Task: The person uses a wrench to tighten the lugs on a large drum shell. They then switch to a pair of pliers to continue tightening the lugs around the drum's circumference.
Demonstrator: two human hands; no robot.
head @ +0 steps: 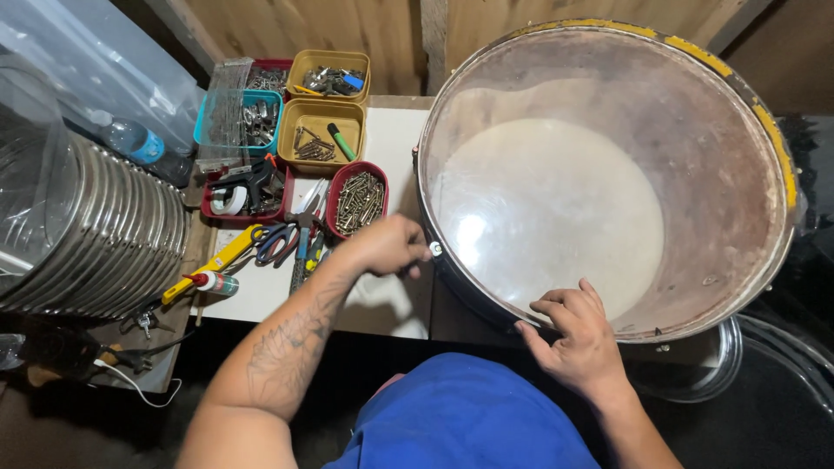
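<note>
Drum (556,208) lies flat in front of the person, its round skin facing up, pale in the middle and brownish toward the rim. Its hoop is dark, with yellow patches on the far side. The drum fills the space between and beyond both hands.

The left hand (388,246) is closed at the near-left edge of the hoop, with the fingers curled around something small. A small metal part (435,249) shows just at the fingertips, touching the hoop; I cannot tell what the hand grips exactly. The forearm has a tattoo.

The right hand (575,334) rests on the near edge of the drum. Its fingers are spread and slightly bent on the skin, the thumb is on the hoop side, and it holds nothing.

Just beyond the left hand lies a red tray (357,200) full of screws. To the left of that hand are scissors (276,241), pliers and other small tools on a white table (382,304). Farther left lies a yellow tool (217,259) and a small bottle with a red tip (213,281). Beyond the red tray are two yellow trays (328,130) with metal parts, one with a green marker, and a teal tray (239,122). Another red tray (243,195) holds tape. Well to the left of the left hand is a stack of metal hoops (104,234) under clear plastic, and a water bottle (130,139) behind it. Below the hands is the blue cloth (460,412) of the person's clothes.
</note>
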